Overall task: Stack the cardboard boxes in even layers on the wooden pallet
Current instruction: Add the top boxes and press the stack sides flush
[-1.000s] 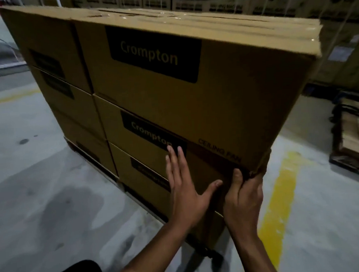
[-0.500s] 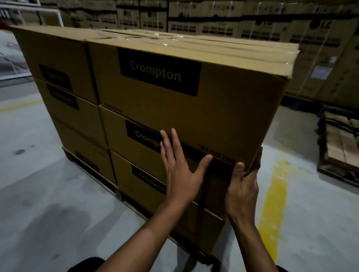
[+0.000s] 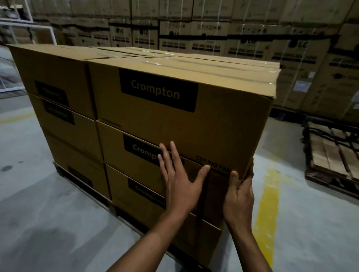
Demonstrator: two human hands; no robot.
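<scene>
Head view: spare pallet (image 3: 341, 153) beside stack (image 3: 173, 125)

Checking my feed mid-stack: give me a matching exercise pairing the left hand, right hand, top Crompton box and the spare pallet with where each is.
Things:
1. left hand
2. right hand
3. top Crompton box
4. spare pallet

Places or states:
A. on the floor, far right, bare
B. flat, fingers straight, on the stack's front face
C. overhanging the stack at its near right corner
D. gripping the top box's lower corner

Pairs: 1-B, 2-D, 3-C, 4-A
</scene>
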